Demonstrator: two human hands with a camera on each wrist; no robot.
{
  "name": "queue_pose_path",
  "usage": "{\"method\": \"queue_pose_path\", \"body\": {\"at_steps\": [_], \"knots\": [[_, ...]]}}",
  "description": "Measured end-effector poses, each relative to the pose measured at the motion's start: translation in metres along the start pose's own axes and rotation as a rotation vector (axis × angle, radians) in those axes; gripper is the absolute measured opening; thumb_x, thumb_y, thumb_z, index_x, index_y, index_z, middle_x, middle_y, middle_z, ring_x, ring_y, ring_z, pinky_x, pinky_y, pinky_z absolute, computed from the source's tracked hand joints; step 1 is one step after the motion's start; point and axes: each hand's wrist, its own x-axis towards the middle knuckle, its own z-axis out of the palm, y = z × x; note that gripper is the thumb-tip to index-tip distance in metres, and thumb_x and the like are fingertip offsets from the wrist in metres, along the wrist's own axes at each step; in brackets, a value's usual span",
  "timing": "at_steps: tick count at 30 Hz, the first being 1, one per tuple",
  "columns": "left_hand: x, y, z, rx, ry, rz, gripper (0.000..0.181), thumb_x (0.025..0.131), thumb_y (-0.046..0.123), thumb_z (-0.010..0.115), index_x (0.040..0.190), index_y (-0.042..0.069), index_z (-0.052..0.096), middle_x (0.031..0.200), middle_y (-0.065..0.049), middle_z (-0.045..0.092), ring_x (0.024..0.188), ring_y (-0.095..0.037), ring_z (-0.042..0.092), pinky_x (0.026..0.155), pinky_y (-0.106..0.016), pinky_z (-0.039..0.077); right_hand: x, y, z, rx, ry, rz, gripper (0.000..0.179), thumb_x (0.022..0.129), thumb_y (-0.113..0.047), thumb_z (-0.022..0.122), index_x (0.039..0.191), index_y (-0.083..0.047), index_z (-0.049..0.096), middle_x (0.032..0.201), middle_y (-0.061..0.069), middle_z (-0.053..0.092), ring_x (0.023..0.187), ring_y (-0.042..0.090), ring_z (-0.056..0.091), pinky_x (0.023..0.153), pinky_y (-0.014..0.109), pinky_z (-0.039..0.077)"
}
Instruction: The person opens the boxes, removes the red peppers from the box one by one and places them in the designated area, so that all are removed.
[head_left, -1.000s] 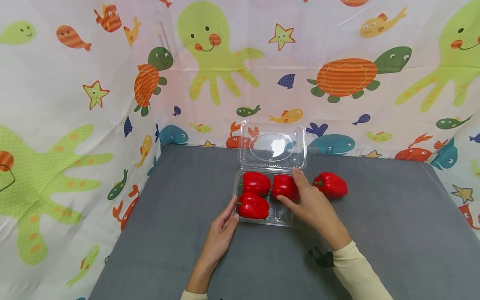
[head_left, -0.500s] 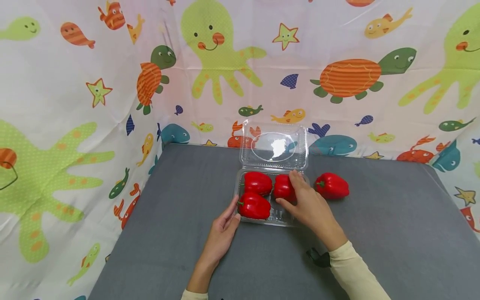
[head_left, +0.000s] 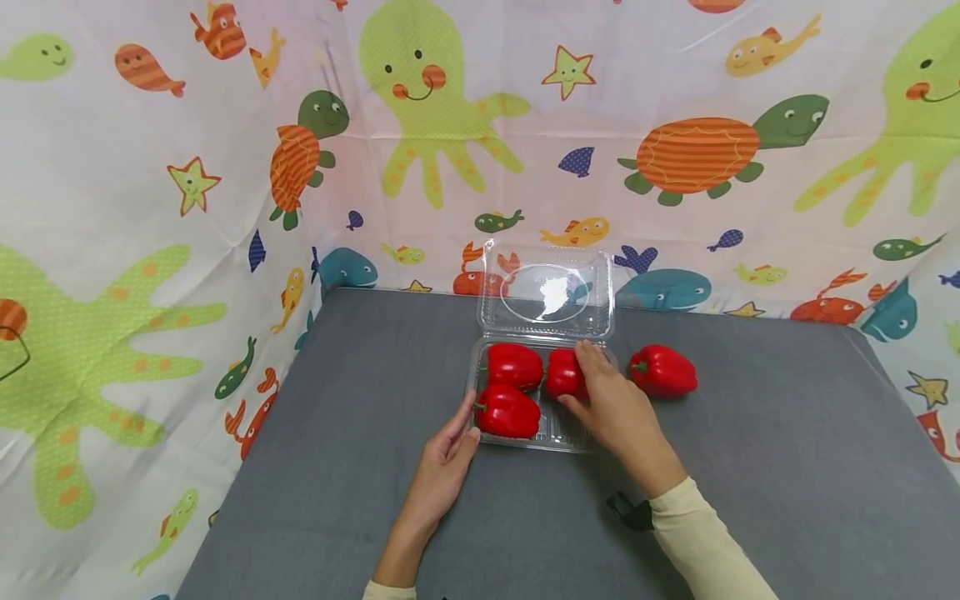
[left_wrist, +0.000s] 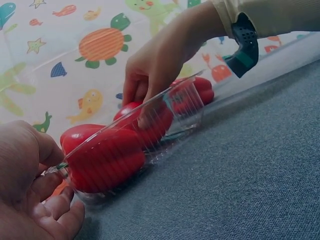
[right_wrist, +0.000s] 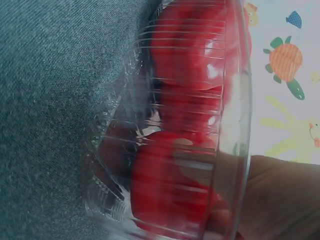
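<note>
A clear plastic clamshell container (head_left: 528,444) sits on the table with its lid (head_left: 543,321) folded back. My left hand (head_left: 441,475) holds its left end, thumb and fingers at the rim in the left wrist view. Two red bell peppers, one at the back (head_left: 513,367) and one in front (head_left: 508,412), lie in the left half. My right hand (head_left: 626,421) grips another red bell pepper (head_left: 562,372) in the back right of the container, partly hidden by the fingers. Through the clear wall, the right wrist view shows fingers against this pepper (right_wrist: 160,180).
One more red bell pepper (head_left: 663,371) lies on the grey tabletop (head_left: 360,400) just right of the container. A curtain printed with sea animals (head_left: 540,175) hangs behind the table and along its sides. A dark strap device (left_wrist: 242,45) is on the right wrist.
My right hand has shifted slightly left with the gripped pepper, closer to the back left one. My left hand stays on the container's left end.
</note>
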Motion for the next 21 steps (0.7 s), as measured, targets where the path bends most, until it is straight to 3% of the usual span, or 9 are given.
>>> {"method": "queue_pose_path", "body": {"at_steps": [21], "knots": [[-0.0001,-0.0002,0.0003,0.002,0.007,0.007,0.056,0.112,0.017,0.056,0.165,0.016,0.039,0.171,-0.001,0.034,0.157,-0.016,0.031,0.117,-0.02,0.037,0.0023,0.0039,-0.0035,0.014,0.041,-0.005,0.089,0.082,-0.025,0.094,0.155,-0.001,0.05,0.147,0.025,0.06,0.118,0.047,0.069,0.094,0.06,0.058]]}}
